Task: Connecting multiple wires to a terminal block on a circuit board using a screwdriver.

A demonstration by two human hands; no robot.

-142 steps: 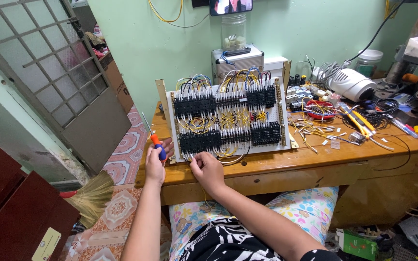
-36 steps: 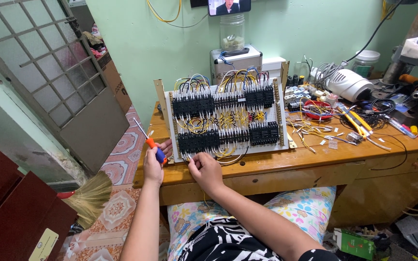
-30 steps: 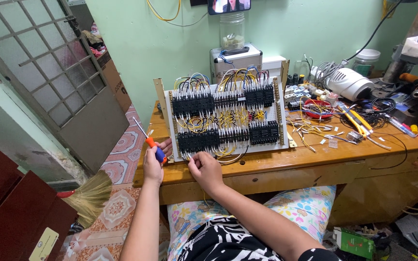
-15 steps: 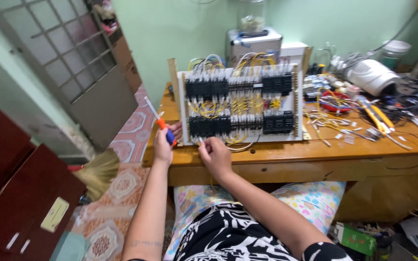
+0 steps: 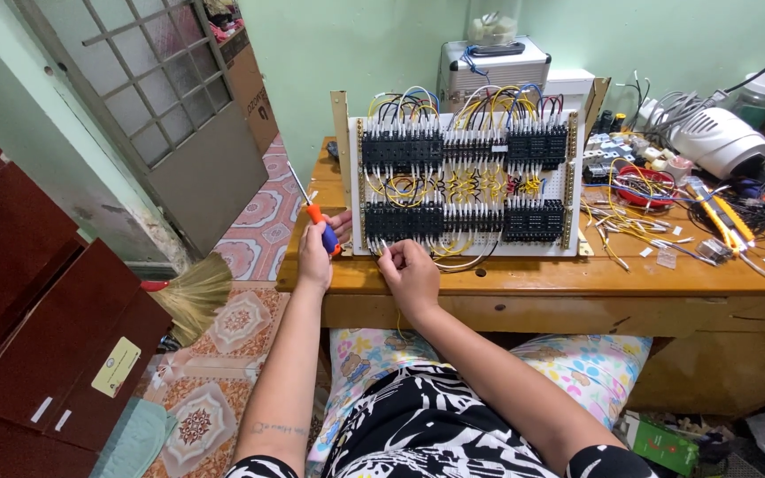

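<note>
Left hand (image 5: 316, 252) stays fisted on orange-blue screwdriver (image 5: 319, 223) left of white wired panel (image 5: 462, 181); right hand (image 5: 409, 270) still pinches thin yellow wire (image 5: 384, 250) at panel's lower edge.

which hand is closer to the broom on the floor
Left. The left hand, holding a screwdriver at the wiring board's left edge, is nearer the broom. The right hand is farther right, at the board's bottom edge.

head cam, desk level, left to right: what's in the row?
Straw broom → left hand gripping an orange-and-blue screwdriver → right hand at the white wiring board → red bowl → white appliance.
</note>
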